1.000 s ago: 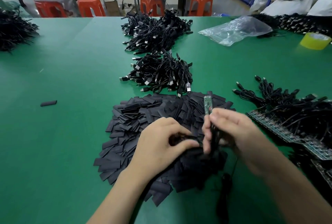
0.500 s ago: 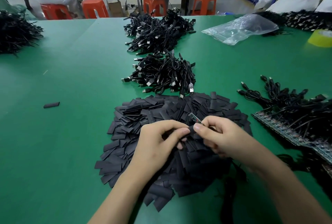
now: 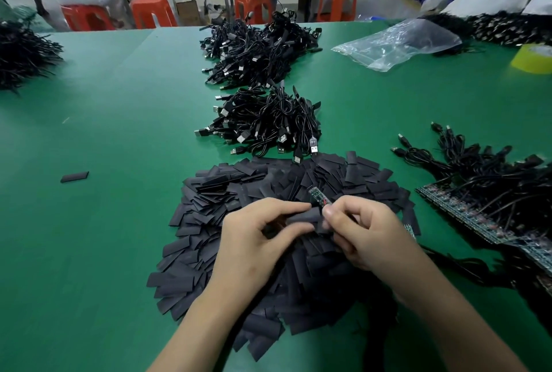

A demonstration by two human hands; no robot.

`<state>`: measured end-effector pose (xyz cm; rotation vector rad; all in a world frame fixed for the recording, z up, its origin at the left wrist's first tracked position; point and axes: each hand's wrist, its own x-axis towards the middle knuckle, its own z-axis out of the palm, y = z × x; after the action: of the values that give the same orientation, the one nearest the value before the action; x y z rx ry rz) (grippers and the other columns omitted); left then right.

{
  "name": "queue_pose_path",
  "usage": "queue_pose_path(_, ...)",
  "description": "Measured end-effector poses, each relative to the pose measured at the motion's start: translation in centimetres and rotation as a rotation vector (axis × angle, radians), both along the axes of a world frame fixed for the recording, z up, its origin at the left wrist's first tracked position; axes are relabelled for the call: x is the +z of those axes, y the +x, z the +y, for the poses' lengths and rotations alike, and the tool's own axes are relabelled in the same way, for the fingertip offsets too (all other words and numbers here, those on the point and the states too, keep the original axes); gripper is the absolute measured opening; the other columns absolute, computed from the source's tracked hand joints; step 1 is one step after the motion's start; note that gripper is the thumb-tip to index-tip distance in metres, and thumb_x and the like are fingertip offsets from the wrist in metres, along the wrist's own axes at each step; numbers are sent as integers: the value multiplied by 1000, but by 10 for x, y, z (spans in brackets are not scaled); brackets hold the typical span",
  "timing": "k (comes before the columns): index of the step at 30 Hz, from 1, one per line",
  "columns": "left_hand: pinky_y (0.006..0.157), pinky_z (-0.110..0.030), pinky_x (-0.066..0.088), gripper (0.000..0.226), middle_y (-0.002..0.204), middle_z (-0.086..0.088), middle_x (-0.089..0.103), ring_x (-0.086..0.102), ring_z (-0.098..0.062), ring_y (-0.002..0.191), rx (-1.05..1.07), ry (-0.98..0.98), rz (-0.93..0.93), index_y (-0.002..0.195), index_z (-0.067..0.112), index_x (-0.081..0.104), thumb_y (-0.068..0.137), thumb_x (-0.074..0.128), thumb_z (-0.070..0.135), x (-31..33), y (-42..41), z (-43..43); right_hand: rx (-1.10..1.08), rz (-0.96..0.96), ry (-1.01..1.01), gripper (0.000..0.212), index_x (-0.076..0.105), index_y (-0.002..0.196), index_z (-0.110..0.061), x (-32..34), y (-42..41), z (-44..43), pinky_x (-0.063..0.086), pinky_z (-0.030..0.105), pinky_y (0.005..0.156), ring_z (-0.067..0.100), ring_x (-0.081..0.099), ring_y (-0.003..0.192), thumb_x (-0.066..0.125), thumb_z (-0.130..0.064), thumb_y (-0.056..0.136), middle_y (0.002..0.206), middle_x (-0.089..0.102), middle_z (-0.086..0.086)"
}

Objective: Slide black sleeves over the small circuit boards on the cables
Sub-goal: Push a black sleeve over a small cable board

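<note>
1. Hands, head view: the left hand point(image 3: 257, 240) pinches one black sleeve point(image 3: 301, 218) between thumb and forefinger, its grip narrow on the flattened tube. The right hand point(image 3: 367, 234) has a fingertip grip on a small circuit board point(image 3: 318, 198), whose green end sticks up just beside the sleeve's mouth. Fingers hide whether any of it has gone in.
2. Both meet just above the pile of loose sleeves point(image 3: 227, 192) on the green desk point(image 3: 104, 222). The board's cable is hidden under the right hand.
3. The sleeve looks light, thin and limp. Squeezing its long edges should open the mouth, so it is best held behind the opening.
4. The board looks stiff but delicate. It is best held by its edges near the cable joint, without tugging the wire.
5. Cable bundles point(image 3: 268, 121) lie beyond the pile.
</note>
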<state>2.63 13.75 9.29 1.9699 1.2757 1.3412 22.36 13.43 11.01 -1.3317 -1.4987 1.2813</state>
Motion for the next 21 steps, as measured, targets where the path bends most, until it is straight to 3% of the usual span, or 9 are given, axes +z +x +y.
queue_pose_path(3, 81, -15, 52, 22, 95, 19, 77, 72, -3, 91, 37, -73, -89, 102, 29, 81, 80, 80, 32, 0, -6, 3, 31, -114, 133, 41, 50, 71, -16, 6, 11, 0, 37, 27, 52, 12, 43, 48, 53, -45, 100, 55, 47, -2)
queue_pose_path(8, 82, -15, 53, 19, 95, 18, 77, 73, -6, 92, 3, -104, -147, 99, 33, 80, 80, 80, 30, -1, -9, 6, 254, 5, -71, 43, 45, 64, -13, 15, 20, -3, 35, 25, 48, 18, 44, 40, 56, -41, 96, 54, 44, 2)
queue_pose_path(17, 82, -18, 53, 18, 95, 13, 78, 73, -8, 91, -73, -67, -113, 98, 23, 81, 81, 81, 21, 0, -9, 7, 305, 95, -215, 39, 47, 64, -15, 14, 20, -2, 29, 21, 40, 17, 37, 36, 57, -38, 94, 53, 39, 4)
queue_pose_path(21, 85, -16, 51, 19, 97, 16, 76, 72, -5, 94, -117, -26, -14, 100, 20, 82, 81, 81, 19, 3, -12, 7, 344, 94, -254, 39, 48, 61, -18, 12, 22, -3, 28, 19, 38, 16, 35, 36, 57, -37, 94, 52, 38, 1)
